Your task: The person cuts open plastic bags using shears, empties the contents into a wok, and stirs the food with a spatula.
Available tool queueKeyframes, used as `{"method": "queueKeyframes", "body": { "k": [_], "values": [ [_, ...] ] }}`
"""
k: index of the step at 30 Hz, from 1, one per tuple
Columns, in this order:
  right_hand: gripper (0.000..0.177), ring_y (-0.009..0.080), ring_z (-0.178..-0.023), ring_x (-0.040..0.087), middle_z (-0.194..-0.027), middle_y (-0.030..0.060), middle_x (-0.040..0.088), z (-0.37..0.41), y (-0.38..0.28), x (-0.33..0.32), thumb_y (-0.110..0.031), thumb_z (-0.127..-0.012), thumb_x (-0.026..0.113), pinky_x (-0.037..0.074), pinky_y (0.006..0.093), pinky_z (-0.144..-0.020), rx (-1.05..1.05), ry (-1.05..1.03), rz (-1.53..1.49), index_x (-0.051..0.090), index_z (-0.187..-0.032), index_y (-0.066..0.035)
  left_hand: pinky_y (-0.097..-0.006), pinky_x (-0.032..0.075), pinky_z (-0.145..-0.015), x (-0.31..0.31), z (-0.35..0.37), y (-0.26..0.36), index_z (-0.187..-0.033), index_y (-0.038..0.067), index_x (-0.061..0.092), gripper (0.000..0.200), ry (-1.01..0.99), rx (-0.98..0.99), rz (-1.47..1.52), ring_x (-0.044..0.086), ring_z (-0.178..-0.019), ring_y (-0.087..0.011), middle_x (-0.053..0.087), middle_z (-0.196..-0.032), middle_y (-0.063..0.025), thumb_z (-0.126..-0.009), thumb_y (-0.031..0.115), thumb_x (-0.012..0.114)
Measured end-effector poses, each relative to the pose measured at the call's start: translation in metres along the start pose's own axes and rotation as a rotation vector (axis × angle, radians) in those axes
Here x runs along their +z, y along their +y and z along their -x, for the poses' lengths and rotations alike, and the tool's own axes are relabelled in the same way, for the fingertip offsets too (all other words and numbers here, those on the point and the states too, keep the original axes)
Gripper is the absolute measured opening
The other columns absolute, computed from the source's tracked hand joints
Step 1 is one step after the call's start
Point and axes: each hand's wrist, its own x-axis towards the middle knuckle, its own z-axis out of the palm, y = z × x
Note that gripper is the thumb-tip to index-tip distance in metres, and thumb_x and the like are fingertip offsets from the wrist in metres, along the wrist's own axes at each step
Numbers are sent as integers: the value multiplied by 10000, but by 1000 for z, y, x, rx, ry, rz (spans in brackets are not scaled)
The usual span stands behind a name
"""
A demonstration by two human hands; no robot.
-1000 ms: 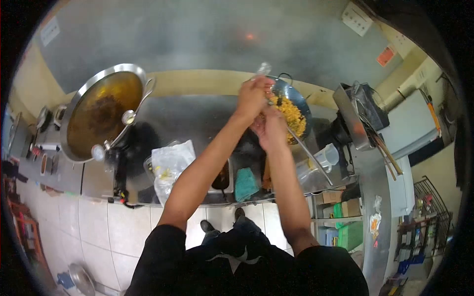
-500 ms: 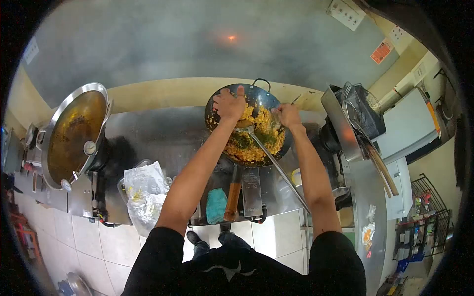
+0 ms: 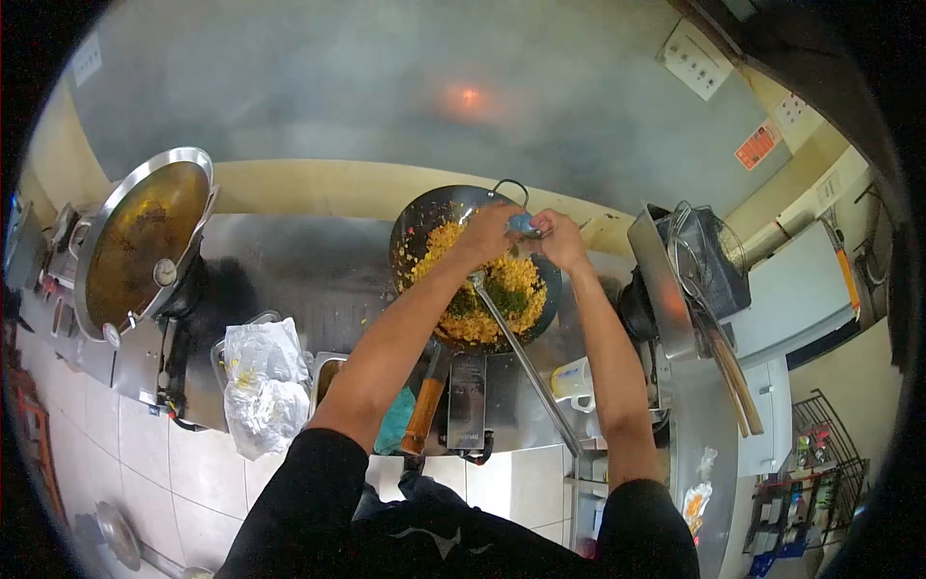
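Observation:
Over the right upper part of a dark wok (image 3: 410, 224), my left hand (image 3: 490, 232) and my right hand (image 3: 561, 239) are close together. Between their closed fingers is a small bluish, partly clear item (image 3: 522, 224), too small to name. Yellow fried rice (image 3: 516, 307) with chopped greens (image 3: 473, 301) fills much of the wok. A long-handled metal ladle (image 3: 511, 336) rests in the rice, its handle reaching down toward my right forearm. The wok's wooden handle (image 3: 423, 417) points toward my body.
At the left stands a large pan of brown oil (image 3: 145, 232) with a thermometer (image 3: 165, 272). Foil (image 3: 262, 372) lies on a plastic container near the front edge. A white mug (image 3: 574, 383) is by my right forearm. Strainers (image 3: 699, 261) sit at the right.
My left hand has moved right and my right hand slightly left, so they now meet around the small bluish item. The view has shifted, and more of the mug shows.

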Motion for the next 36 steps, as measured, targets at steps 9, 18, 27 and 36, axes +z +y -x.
{"method": "queueKeyframes", "body": {
  "k": [9, 18, 27, 36],
  "values": [
    [768, 360, -1156, 570, -1223, 218, 592, 31, -5, -23, -372, -745, 797, 459, 437, -960, 39, 22, 106, 468, -1346, -25, -447, 507, -741, 12, -12, 0, -916, 23, 688, 145, -104, 16, 44, 643, -805, -388, 656, -855, -201, -784, 21, 628],
    [862, 444, -1154, 556, -1206, 315, 590, 201, -59, -44, -669, -816, 611, 449, 465, -983, 161, -447, 263, 545, -1265, 64, -429, 513, -768, 13, 19, 5, -748, 44, 663, 59, 56, 123, 194, 628, -816, -346, 646, -848, -164, -694, 65, 656],
    [279, 458, -833, 627, -883, 261, 648, 269, -36, 20, -208, -937, 577, 504, 498, -729, 107, -305, 350, 488, -1091, 7, -455, 520, -762, -25, -1, 13, -716, 65, 694, 50, 396, -321, 289, 644, -852, -362, 643, -811, -181, -706, 113, 683],
    [265, 72, -540, 513, -643, -12, 527, 231, -20, -105, -310, -1022, 485, 419, 268, -454, 313, -458, -50, 589, -948, -78, -332, 503, -660, -275, 169, -51, -914, 42, 712, 204, 442, -624, 345, 608, -720, -144, 685, -805, -63, -833, 226, 677]
  ]
}}
